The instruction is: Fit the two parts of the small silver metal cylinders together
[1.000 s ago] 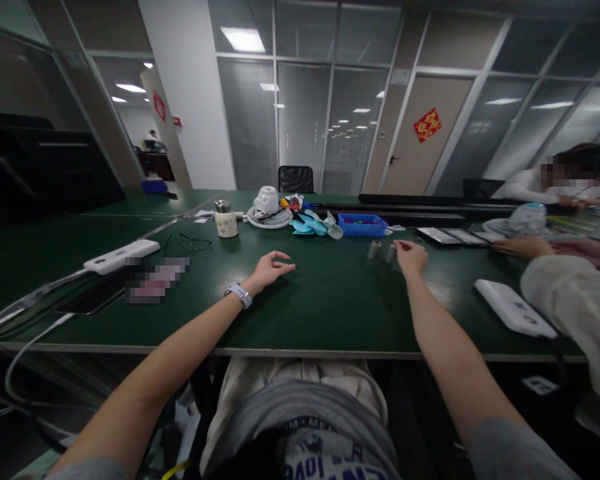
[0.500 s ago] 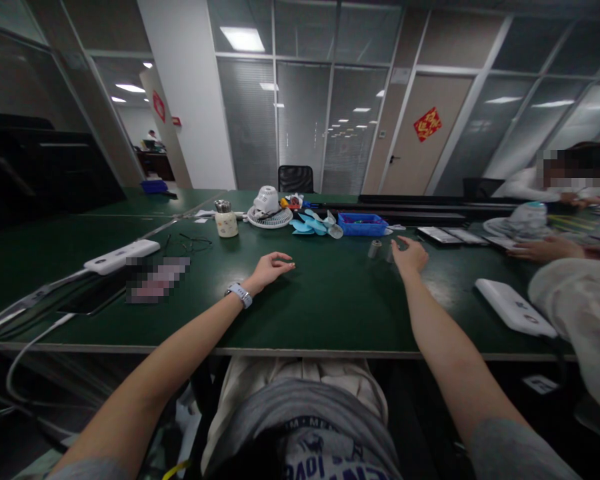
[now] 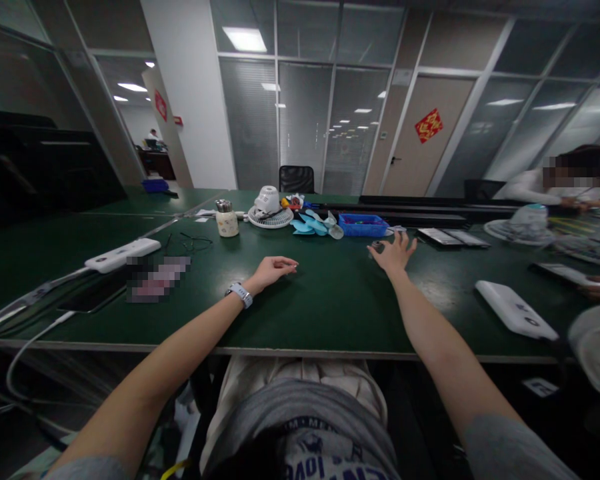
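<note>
Glass partitions (image 3: 303, 120) with thin white frames fill the far side of the room, well beyond both hands, and a pale door (image 3: 403, 173) bearing a red and gold diamond sign stands beyond the right hand. The dark green desk (image 3: 310, 320) spreads under and around the hands, with long black bars (image 3: 420, 217) lying along its far part, past the right hand. A co-worker's pale sleeve (image 3: 597, 340) comes in well to the right of the right hand. A white power strip (image 3: 123, 256) lies left of the left hand, and a white case (image 3: 515, 310) to the right of the right hand. Straight beyond the left hand sits a white fan part on a round grille (image 3: 275, 219); a blue tray (image 3: 363, 229) stands just past the right hand, with pale blue blades (image 3: 305, 225) farther out between the two hands. A cream bottle (image 3: 227, 225) stands upright, beyond and left of the left hand. The right hand (image 3: 395, 255) is open, fingers spread. The left hand (image 3: 271, 271) is curled, thumb close to the fingertips; whether they touch or grip anything cannot be told. Smallest, a metal cylinder (image 3: 379, 245) shows partly hidden at the right hand's thumb; contact is unclear.
</note>
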The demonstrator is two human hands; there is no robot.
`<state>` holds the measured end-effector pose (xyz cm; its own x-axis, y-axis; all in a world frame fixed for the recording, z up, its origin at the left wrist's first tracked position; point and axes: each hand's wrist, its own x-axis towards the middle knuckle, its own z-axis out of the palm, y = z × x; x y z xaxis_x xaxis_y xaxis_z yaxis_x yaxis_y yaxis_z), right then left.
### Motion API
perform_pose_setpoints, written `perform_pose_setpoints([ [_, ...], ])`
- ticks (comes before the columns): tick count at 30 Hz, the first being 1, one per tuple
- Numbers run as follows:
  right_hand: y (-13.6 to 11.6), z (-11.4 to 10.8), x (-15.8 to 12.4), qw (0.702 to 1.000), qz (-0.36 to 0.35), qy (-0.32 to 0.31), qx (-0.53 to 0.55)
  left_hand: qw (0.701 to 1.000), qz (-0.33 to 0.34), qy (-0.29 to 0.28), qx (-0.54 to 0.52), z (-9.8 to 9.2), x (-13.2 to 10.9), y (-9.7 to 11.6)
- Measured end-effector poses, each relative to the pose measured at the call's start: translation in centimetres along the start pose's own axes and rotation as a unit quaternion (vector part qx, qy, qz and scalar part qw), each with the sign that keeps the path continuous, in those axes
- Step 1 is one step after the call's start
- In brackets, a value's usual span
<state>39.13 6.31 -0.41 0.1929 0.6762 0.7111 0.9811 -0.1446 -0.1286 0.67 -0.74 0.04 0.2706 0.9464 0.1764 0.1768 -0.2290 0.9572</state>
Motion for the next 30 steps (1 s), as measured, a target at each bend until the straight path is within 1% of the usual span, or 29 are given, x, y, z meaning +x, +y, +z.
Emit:
perform_pose_setpoints([
  [5, -0.5, 0.3, 0.0, 0.999, 0.031, 0.006, 0.020, 1.000, 0.006, -0.007, 0.002, 0.1, -0.1, 0.3],
  [7, -1.1, 0.0, -0.2, 0.999, 0.023, 0.006, 0.036, 1.000, 0.007, -0.007, 0.002, 0.2, -0.2, 0.3],
  [9, -2.3, -0.6, -0.6, 0.998, -0.004, 0.006, 0.056, 1.000, 0.008, -0.007, 0.007, 0.2, -0.2, 0.4],
  [11, -4.2, -1.4, -1.4, 0.995, -0.044, 0.006, 0.089, 1.000, 0.005, -0.002, 0.018, 0.2, -0.3, 0.5],
  [13, -6.8, -2.3, -2.4, 0.986, -0.086, 0.004, 0.139, 0.999, 0.011, 0.017, 0.042, 0.3, -0.4, 0.8],
  [18, -13.9, -4.6, -5.5, 0.942, -0.187, -0.032, 0.278, 0.984, 0.092, 0.091, 0.119, 0.5, -0.5, 1.4],
  [21, -16.7, -5.7, -7.0, 0.916, -0.225, -0.063, 0.326, 0.980, 0.125, 0.105, 0.110, 0.6, -0.6, 1.7],
  [23, -17.7, -6.2, -7.6, 0.904, -0.246, -0.075, 0.342, 0.980, 0.138, 0.101, 0.105, 0.8, -0.7, 1.8],
  [25, -18.1, -6.5, -8.0, 0.897, -0.261, -0.082, 0.348, 0.975, 0.150, 0.105, 0.124, 1.0, -0.9, 2.0],
  [30, -18.0, -6.5, -8.3, 0.897, -0.259, -0.089, 0.347, 0.954, 0.191, 0.119, 0.198, 1.3, -1.6, 2.6],
])
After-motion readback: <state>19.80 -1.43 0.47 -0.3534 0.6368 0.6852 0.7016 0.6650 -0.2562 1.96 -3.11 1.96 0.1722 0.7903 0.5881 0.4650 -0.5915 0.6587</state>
